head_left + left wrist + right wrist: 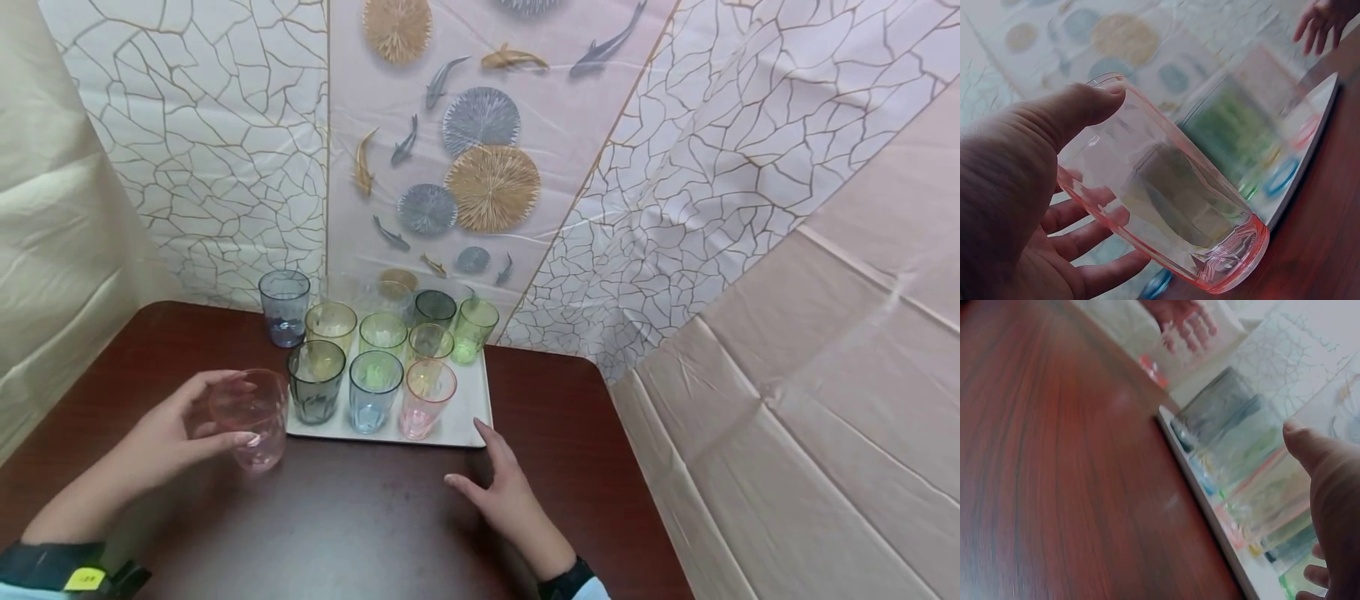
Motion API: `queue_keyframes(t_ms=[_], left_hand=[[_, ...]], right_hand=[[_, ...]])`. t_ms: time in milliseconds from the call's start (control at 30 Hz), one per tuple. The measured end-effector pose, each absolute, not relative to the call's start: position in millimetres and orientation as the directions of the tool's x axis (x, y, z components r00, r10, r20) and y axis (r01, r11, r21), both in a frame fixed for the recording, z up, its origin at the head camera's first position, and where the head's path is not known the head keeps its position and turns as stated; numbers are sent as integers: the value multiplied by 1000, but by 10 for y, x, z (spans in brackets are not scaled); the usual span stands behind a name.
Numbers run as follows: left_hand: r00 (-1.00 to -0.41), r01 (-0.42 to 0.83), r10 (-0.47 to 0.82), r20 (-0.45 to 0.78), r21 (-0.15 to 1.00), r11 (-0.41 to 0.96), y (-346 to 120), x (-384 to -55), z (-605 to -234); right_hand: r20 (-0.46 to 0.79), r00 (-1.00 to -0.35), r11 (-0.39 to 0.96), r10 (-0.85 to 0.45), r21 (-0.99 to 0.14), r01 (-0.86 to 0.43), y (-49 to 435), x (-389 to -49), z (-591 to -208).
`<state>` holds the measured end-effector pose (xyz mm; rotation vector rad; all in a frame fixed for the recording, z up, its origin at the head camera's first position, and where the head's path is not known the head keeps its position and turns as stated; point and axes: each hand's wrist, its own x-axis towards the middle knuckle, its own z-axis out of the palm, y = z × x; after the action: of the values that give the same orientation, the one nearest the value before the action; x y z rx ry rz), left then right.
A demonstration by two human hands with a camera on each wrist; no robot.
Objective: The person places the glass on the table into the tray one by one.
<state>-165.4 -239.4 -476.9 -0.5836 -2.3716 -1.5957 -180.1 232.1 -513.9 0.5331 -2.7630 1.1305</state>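
Observation:
My left hand (pixel 176 429) grips a clear pink drinking glass (pixel 262 412) by its sides, left of the white tray (pixel 474 404). Thumb and fingers wrap the glass in the left wrist view, and its base looks clear of the table. On the tray stand several coloured glasses, among them a grey glass (pixel 316 387), a light blue glass (pixel 375 396) and another pink glass (pixel 426 404) along the front. My right hand (pixel 504 492) is near the tray's front right corner, fingers spread, holding nothing.
A dark blue glass (pixel 286 312) stands at the back left, apparently beside the tray. The green glass (pixel 474 333) is at the tray's back right. Patterned cloth (pixel 225 150) hangs behind the brown table (pixel 337 525), and plain cloth walls (pixel 787 433) flank it.

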Motion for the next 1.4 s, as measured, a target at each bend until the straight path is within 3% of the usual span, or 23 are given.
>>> queue_keyframes(t_ms=[233,500,700,1067,1400], left_hand=[[-871,466,297,391,848,253,-1963,-1652,-4753],[-811,488,406,422,870,70,-1510,-1728,-4783],[-812,454,425,401,891,25,-1256,-1766,-4800],[-811,436,451,372,899,43,-1100,-1783,-4768],[-803,490,446,395,863,119,-1089,-1737,-4731]], right_hand=[[262,-906,413,-334,-823,-390,2082,-1776,-5027],[397,-786,220,-474,-811,-543,1710,-1824,-4912],[442,-719,111,-536,-808,-579,1470,-1862,-4829],[489,-679,58,-548,-787,-614,1300,-1763,-4671],[468,-713,148,-522,-773,-616,1310,-1818,-4862]])
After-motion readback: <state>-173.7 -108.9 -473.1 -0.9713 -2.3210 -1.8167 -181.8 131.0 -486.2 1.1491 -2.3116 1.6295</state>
